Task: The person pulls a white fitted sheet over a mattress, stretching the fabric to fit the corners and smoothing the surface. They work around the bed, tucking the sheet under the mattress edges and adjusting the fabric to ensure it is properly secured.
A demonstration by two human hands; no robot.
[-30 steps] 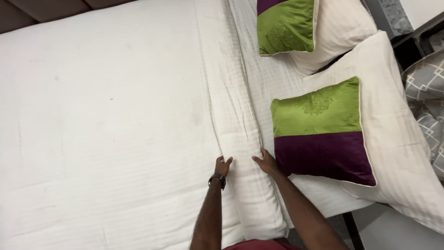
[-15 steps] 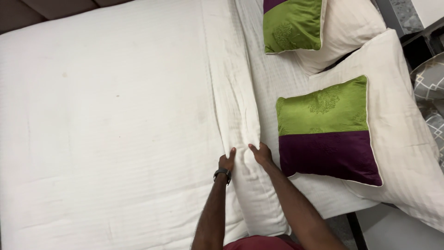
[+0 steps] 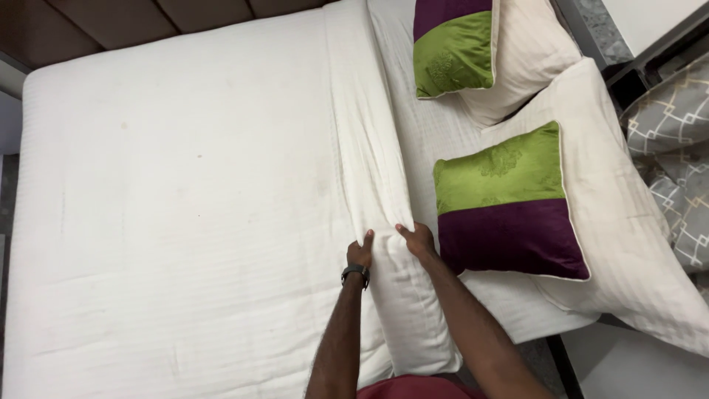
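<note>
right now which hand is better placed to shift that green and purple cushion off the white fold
Right. The right hand sits beside the near green and purple cushion, at its lower left corner. The left hand is across the white folded bedding, farther off.

A single head-worn camera is looking almost straight down from above the bed, standing at its near long edge. It is facing across the white mattress toward the dark headboard panels running along the top of the frame. The view is sitting high enough to be taking in nearly the whole bed, while both forearms are entering from the bottom edge, close beneath the lens. At the right edge it is catching a strip of floor. No second view is sharing the scene.
</note>
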